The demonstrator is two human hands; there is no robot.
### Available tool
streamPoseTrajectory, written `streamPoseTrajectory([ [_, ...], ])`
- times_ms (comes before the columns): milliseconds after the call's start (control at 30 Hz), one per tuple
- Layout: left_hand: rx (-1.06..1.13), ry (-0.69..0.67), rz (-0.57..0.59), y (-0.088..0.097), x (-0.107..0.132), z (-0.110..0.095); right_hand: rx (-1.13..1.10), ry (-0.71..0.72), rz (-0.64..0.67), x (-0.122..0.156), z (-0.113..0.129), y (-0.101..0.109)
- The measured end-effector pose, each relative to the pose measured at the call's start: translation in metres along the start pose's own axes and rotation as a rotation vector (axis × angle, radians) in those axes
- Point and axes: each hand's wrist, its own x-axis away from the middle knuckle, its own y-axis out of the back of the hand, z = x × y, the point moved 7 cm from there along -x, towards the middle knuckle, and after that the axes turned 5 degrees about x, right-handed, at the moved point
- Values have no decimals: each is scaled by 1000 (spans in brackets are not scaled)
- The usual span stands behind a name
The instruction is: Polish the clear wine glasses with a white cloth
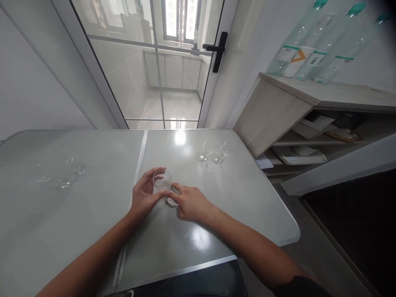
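Note:
My left hand (pixel 144 196) curls round a small clear glass (pixel 161 179) near the middle of the grey table (pixel 93 222), fingers wrapped about its bowl. My right hand (pixel 192 203) lies just right of it, fingers closed at the glass's base, with a small white thing (pixel 172 201), perhaps a cloth, under the fingertips. What that white thing is I cannot make out.
Two clear stemmed glasses (pixel 216 151) stand at the table's far right. Several more glasses (pixel 66 175) sit at the far left. A wooden shelf unit (pixel 278 107) with plastic bottles (pixel 312 41) on top stands to the right. A glass door (pixel 161 62) is behind the table.

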Motion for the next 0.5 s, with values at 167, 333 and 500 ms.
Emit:
streamPoseTrajectory([
  [167,33,36,58,-6,-1,7,35,-42,19,2,2,2],
  [333,-29,93,36,-6,-5,8,91,-269,66,13,-19,9],
  [500,-103,110,99,-10,-5,8,144,-546,190,38,-64,12],
])
